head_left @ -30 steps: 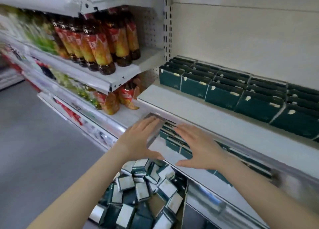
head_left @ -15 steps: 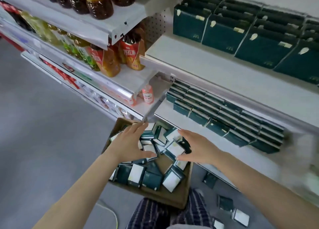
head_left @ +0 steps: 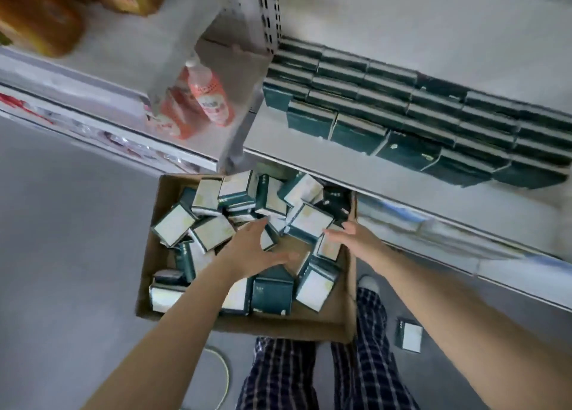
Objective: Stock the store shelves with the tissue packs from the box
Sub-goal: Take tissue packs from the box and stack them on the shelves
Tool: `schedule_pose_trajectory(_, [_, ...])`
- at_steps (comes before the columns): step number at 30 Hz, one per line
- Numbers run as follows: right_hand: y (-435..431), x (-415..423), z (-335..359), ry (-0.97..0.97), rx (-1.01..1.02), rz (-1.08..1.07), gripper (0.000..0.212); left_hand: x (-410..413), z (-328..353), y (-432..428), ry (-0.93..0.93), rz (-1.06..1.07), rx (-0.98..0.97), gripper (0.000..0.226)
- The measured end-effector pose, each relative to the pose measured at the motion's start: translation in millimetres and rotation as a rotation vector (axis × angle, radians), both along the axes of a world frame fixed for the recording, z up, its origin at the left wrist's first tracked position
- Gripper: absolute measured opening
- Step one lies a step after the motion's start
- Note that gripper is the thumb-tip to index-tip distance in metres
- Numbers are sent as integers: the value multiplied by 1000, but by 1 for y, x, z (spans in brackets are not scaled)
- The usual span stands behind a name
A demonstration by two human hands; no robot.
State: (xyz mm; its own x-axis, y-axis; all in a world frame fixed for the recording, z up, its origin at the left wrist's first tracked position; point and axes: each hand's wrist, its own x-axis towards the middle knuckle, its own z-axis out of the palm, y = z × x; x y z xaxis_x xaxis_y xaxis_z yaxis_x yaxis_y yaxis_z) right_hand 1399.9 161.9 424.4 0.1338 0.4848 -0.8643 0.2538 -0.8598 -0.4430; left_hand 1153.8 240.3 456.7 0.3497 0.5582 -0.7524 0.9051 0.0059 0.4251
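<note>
Left hand (head_left: 251, 255) is down in the cardboard box (head_left: 278, 324), fingers spread out and pretty much straight over the jumble of tissue packs (head_left: 272, 292), not wrapped round any of them. I honestly can't tell if the fingertips are touching a pack or just hovering. Right hand (head_left: 356, 239) is at the right-hand side of the box, close to its wall, also open with the fingers stretched forward over a pack lying white side up. So neither hand is gripping anything. The packs in the box are a proper mess: dark green ones with white faces, some flat, some on edge, piled every which way. Just behind the box is the low shelf (head_left: 309, 165), and on it the shelved packs (head_left: 402, 122) sit in tidy rows, standing side by side towards the back. One stray pack (head_left: 409, 335) lies on the grey floor (head_left: 62, 255) to the right of the box, beside the person's checked trousers (head_left: 278, 375). On the next shelf bay to the left there are a few pink bottles (head_left: 207, 97), blurry.
</note>
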Motion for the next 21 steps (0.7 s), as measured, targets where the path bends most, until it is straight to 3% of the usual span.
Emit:
schedule_pose_trajectory(5, [2, 4, -68, 68, -35, -240, 92, 27, -75, 10, -27, -13, -72, 141])
schedule_pose_trajectory(11, [15, 7, -112, 143, -67, -501, 66, 42, -135, 14, -95, 120, -115, 139])
schedule_pose_trajectory(16, [24, -2, -124, 184, -95, -576, 14, 53, -157, 16, -274, 499, -198, 105])
schedule_pose_trajectory(18, [27, -8, -132, 196, -86, -610, 23, 56, -161, 17, -295, 531, -240, 94])
schedule_pose_trajectory(21, [27, -16, -144, 144, -89, -628, 55, 59, -165, 14, -280, 491, -213, 84])
